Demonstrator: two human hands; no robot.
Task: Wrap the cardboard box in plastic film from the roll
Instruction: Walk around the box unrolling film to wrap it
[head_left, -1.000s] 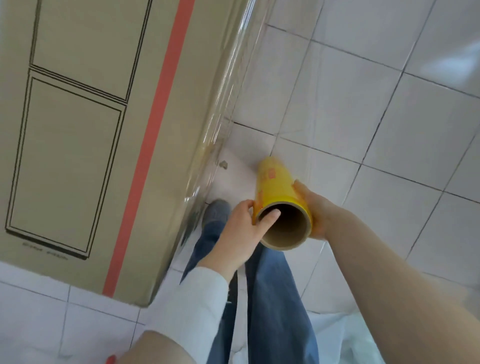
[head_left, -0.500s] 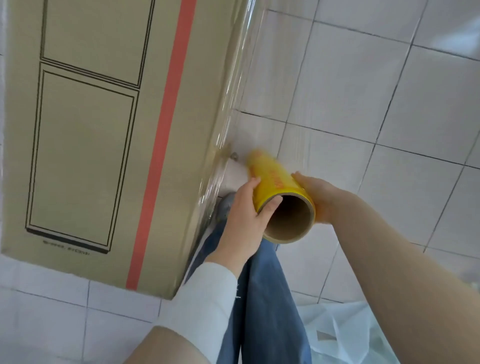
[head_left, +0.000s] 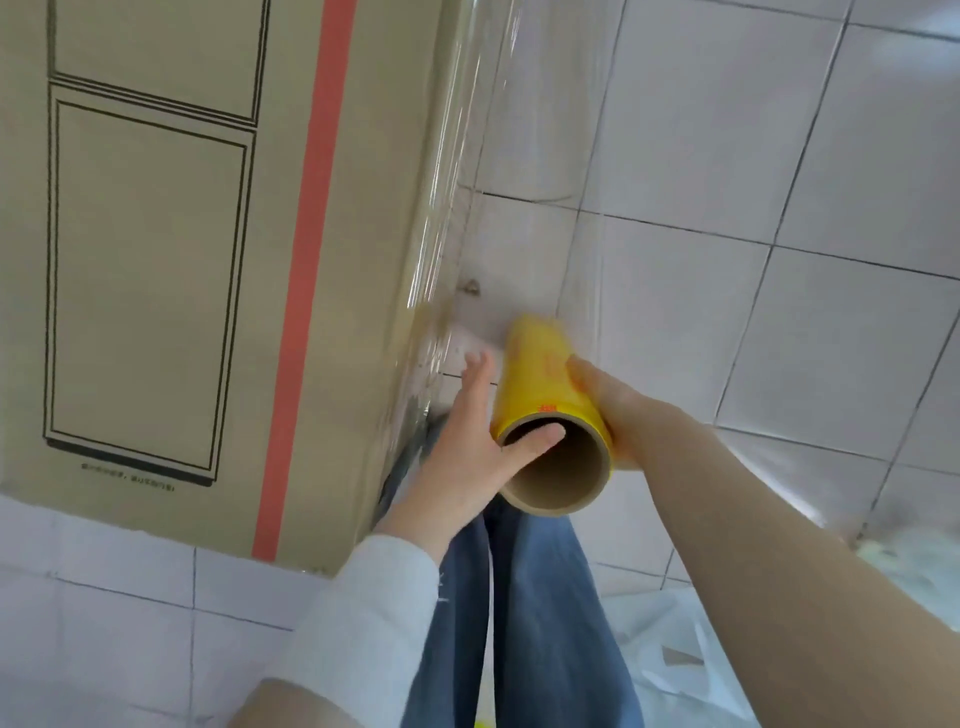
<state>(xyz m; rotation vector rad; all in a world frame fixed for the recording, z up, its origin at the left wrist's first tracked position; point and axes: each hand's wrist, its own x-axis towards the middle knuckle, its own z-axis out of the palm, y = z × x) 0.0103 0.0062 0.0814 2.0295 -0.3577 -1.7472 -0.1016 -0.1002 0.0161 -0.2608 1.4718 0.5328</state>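
A tall cardboard box (head_left: 171, 270) with black panel lines and a red stripe fills the left of the view, standing on the tiled floor. Clear plastic film (head_left: 519, 171) stretches from the box's right edge down to a yellow roll (head_left: 543, 379) with a brown cardboard core. My left hand (head_left: 470, 447) holds the roll on its left side, thumb hooked inside the core and fingers stretched along the roll. My right hand (head_left: 605, 410) grips the roll from the right. The roll points away from me, just right of the box's corner.
White floor tiles (head_left: 727, 208) spread to the right. My legs in blue jeans (head_left: 519, 613) stand below the roll. Crumpled white plastic sheeting (head_left: 691, 660) lies on the floor at the lower right.
The roll has moved up and away from me along the box's edge, drawing more film out. My left fingers have straightened along the roll; my thumb stays in the core.
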